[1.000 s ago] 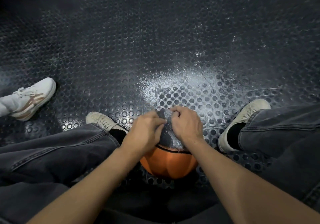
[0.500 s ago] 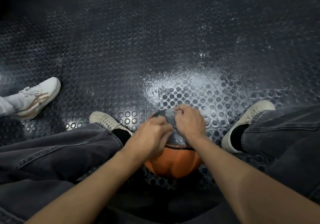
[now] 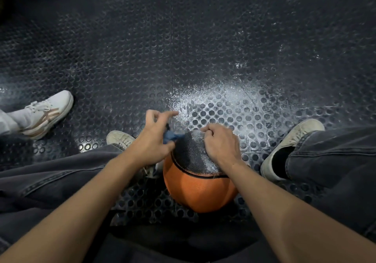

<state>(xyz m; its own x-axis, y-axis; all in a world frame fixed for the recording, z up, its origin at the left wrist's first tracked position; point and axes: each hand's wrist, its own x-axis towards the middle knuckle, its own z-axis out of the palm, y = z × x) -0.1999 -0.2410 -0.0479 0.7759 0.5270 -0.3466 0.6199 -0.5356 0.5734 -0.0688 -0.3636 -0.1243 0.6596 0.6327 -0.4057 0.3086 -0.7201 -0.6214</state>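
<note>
The basketball (image 3: 200,191) sits on the studded floor (image 3: 183,49) at lower centre of the frame, between the person's legs; its top carries a dark panel (image 3: 191,157) speckled with white. The work looks like pulling a blue scrap (image 3: 169,137) away from that panel's left edge. To do it well, pull low and along the ball's curve rather than straight up, so the scrap comes away whole; keep the ball from rolling by bearing down on it, and take a fresh hold near the edge if the pull goes slack.

The left hand (image 3: 155,140) reaches in from lower left and pinches the scrap between thumb and lower fingers; its index finger sticks out toward the white dust (image 3: 213,98) on the floor. The right hand (image 3: 220,143) comes from lower right, knuckles up, its fingers curled tightly over the panel's upper edge and gripping it; the wrist lies across the ball's right shoulder.
</note>
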